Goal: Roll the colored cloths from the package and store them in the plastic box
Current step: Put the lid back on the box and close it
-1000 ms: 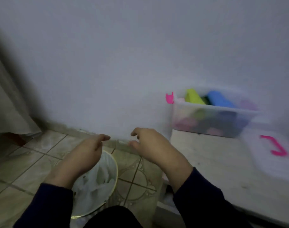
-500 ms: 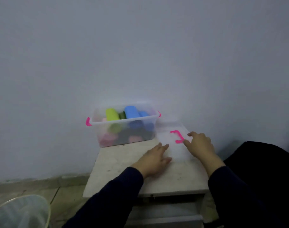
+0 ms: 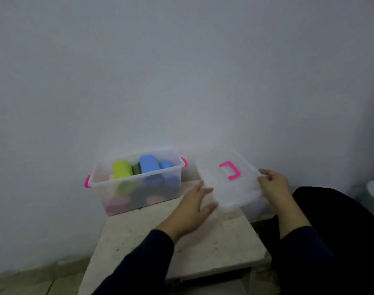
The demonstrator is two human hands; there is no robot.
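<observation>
Lid now lifted off the pale stone tabletop and tilted, where half a second ago lay flat at 3 o'clock of the box with both hands only reaching for it; a second ago, gaze and hands down over a bin on the floor. Judged from this: rolling finished, closing the box now in hand. Clear rectangular plastic box with pink side latches at 10 o'clock on the tabletop, against the wall, open-topped, filled with rolled coloured cloths — lime green, dark green, two blue on top, pink and darker ones dimly seen through the wall. Translucent plastic lid with a pink handle held just right of the box, at 2 o'clock, near edge raised. Right hand gripping the lid's right edge, fingers curled over the rim, thumb placement not clear. Left hand at the lid's left near corner, fingers fairly straight and slightly spread, thumb toward the corner; blurred, so grip or mere touch cannot be told. Both forearms in dark sleeves, angled in from 6 o'clock.
</observation>
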